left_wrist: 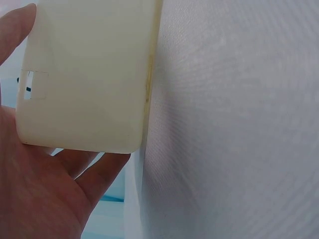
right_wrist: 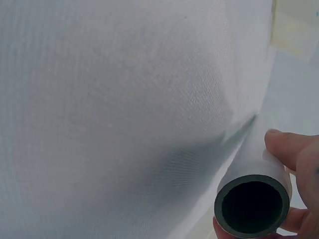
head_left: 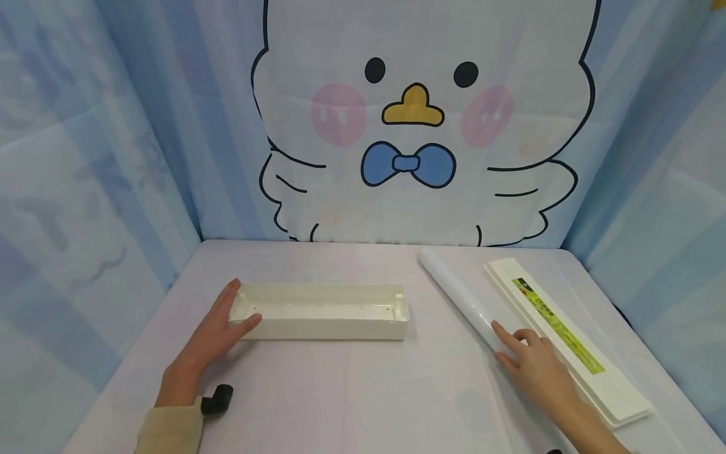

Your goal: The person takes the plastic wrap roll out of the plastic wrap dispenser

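Note:
Lying open side up at the middle left of the table is a long cream plastic box (head_left: 323,329). My left hand (head_left: 212,337) grips its left end, thumb over the front wall and fingers at the back. The left wrist view shows that end wall (left_wrist: 84,74) close up, with a small slot. To the right, a roll of cling film (head_left: 459,293) slants across the table. My right hand (head_left: 541,372) holds the roll near its closer end, thumb and fingers around it. In the right wrist view, the roll's dark hollow core (right_wrist: 254,206) faces the camera.
A long cream lid (head_left: 615,391) with a yellow-green label (head_left: 561,328) lies slanted at the right, beside the roll and the right hand. A pale cloth covers the table (head_left: 368,384). Behind it hangs a curtain (head_left: 408,208) printed with a cartoon bird.

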Available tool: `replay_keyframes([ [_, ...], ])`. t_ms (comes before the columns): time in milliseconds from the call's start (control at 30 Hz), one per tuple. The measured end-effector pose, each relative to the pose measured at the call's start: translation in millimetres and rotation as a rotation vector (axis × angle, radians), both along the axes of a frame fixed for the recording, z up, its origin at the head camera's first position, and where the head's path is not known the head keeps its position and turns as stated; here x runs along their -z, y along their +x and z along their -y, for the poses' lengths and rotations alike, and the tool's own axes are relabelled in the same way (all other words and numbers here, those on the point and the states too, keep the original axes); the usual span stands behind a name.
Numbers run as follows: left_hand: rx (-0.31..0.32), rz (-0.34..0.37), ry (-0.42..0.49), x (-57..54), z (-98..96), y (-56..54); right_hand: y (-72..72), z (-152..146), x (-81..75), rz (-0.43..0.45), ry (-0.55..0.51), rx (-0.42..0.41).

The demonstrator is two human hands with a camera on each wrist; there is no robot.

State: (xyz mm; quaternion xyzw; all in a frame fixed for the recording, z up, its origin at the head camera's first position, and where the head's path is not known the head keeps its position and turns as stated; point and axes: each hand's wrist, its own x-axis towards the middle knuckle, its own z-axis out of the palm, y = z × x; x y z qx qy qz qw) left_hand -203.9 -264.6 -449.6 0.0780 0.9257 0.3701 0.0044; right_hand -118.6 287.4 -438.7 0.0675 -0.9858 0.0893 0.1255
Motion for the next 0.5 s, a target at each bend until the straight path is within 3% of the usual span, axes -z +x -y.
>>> replay_keyframes([
  [500,-0.006,0.000,0.006,0.2,1.8,1.3,0.0,3.3,5.5,0.028,-0.001,-0.008],
])
